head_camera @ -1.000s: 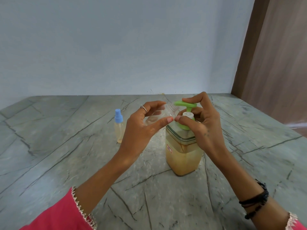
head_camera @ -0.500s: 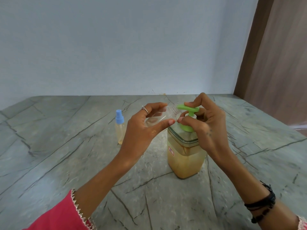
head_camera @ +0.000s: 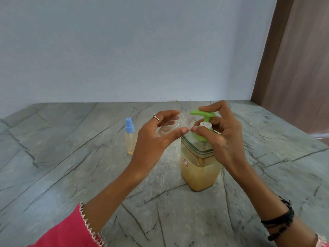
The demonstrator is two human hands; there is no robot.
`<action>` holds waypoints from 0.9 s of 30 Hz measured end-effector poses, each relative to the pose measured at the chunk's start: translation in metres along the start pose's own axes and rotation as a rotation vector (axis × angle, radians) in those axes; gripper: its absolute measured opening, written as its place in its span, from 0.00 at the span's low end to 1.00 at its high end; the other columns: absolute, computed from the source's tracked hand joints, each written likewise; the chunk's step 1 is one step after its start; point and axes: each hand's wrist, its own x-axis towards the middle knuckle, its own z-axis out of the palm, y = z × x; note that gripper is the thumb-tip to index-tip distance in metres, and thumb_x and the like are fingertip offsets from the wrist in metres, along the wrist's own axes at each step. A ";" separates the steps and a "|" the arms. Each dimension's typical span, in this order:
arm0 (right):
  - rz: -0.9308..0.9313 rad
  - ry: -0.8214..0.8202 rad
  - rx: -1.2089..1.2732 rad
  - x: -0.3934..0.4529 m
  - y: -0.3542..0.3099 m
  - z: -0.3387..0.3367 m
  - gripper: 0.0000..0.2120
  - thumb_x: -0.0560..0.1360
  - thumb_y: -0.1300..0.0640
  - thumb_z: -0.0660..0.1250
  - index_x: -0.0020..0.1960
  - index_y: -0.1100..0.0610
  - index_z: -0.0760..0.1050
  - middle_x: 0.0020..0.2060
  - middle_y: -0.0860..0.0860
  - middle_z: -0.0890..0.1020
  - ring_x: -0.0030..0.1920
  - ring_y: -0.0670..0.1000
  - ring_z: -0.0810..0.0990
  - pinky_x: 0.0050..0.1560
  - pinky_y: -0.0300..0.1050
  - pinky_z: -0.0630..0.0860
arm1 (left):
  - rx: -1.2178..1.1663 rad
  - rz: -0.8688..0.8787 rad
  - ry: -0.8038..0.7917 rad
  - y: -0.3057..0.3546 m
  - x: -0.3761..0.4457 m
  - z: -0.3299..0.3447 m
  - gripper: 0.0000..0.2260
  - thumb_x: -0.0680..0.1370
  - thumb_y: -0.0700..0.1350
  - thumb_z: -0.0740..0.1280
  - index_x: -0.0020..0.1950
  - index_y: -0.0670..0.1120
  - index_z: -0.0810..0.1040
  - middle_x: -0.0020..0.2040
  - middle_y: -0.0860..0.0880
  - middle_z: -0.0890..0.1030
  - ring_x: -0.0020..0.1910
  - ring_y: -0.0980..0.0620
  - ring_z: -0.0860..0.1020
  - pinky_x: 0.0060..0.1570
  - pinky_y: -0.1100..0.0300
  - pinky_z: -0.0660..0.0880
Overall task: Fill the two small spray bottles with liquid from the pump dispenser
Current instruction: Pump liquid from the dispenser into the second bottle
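A square clear pump dispenser (head_camera: 199, 173) with amber liquid and a green pump head (head_camera: 203, 114) stands on the stone counter. My left hand (head_camera: 153, 139) holds a small clear uncapped spray bottle (head_camera: 170, 125) tilted on its side, its threaded neck right at the pump spout. My right hand (head_camera: 224, 138) has a finger on top of the green pump head and its thumb and other fingers curled round the pump's white collar. A second small spray bottle (head_camera: 130, 138) with a blue cap and pale yellow liquid stands upright to the left.
The grey veined stone counter (head_camera: 71, 175) runs back to a pale blue wall. A brown wooden panel (head_camera: 293, 68) rises at the right, beside the counter's right edge.
The pump head has risen a little under my right finger. Both hands and the clear bottle stay at the spout.
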 end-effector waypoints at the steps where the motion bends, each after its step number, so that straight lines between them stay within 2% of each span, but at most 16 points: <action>1: 0.003 -0.001 0.006 0.001 0.000 0.000 0.16 0.70 0.68 0.71 0.46 0.49 0.73 0.35 0.51 0.84 0.35 0.54 0.82 0.37 0.52 0.78 | -0.003 -0.001 -0.001 0.000 0.000 0.000 0.20 0.64 0.53 0.70 0.55 0.52 0.77 0.48 0.61 0.79 0.51 0.68 0.76 0.52 0.71 0.74; 6: 0.029 -0.006 0.065 0.003 0.000 0.000 0.12 0.69 0.69 0.71 0.43 0.56 0.72 0.35 0.51 0.84 0.34 0.58 0.81 0.33 0.42 0.78 | 0.018 0.002 -0.004 -0.002 0.002 -0.002 0.19 0.63 0.54 0.70 0.53 0.55 0.77 0.47 0.61 0.80 0.51 0.67 0.77 0.54 0.68 0.74; 10: 0.017 -0.001 0.040 0.004 -0.003 0.001 0.10 0.66 0.64 0.69 0.40 0.53 0.70 0.35 0.55 0.82 0.34 0.63 0.79 0.31 0.54 0.76 | 0.026 0.009 -0.011 -0.002 0.002 -0.002 0.18 0.63 0.55 0.70 0.52 0.57 0.76 0.47 0.62 0.80 0.51 0.68 0.77 0.53 0.71 0.73; 12: 0.021 -0.003 0.026 0.006 -0.004 0.002 0.10 0.65 0.63 0.68 0.40 0.53 0.69 0.36 0.53 0.83 0.34 0.64 0.79 0.31 0.57 0.75 | 0.024 0.011 -0.012 -0.003 0.002 -0.002 0.18 0.63 0.54 0.70 0.52 0.57 0.76 0.47 0.62 0.80 0.51 0.68 0.77 0.53 0.72 0.73; 17: 0.024 -0.005 -0.003 0.003 -0.001 0.002 0.11 0.66 0.61 0.70 0.44 0.50 0.70 0.35 0.47 0.84 0.34 0.57 0.81 0.35 0.56 0.77 | 0.033 0.016 -0.014 -0.003 0.002 -0.002 0.18 0.63 0.55 0.70 0.52 0.58 0.76 0.47 0.64 0.79 0.51 0.68 0.76 0.52 0.73 0.73; 21: -0.014 -0.027 -0.005 -0.002 0.000 0.000 0.16 0.69 0.63 0.71 0.48 0.45 0.71 0.37 0.46 0.84 0.36 0.49 0.83 0.36 0.46 0.79 | 0.027 0.016 -0.016 -0.003 0.002 -0.002 0.17 0.64 0.54 0.70 0.52 0.57 0.76 0.47 0.62 0.80 0.51 0.67 0.77 0.53 0.72 0.73; 27: -0.047 -0.050 0.002 -0.006 0.002 0.000 0.16 0.72 0.61 0.71 0.53 0.44 0.70 0.43 0.47 0.85 0.42 0.47 0.84 0.41 0.38 0.78 | 0.010 0.016 -0.012 -0.003 0.001 -0.002 0.17 0.65 0.52 0.71 0.53 0.55 0.77 0.49 0.59 0.81 0.53 0.64 0.77 0.55 0.70 0.73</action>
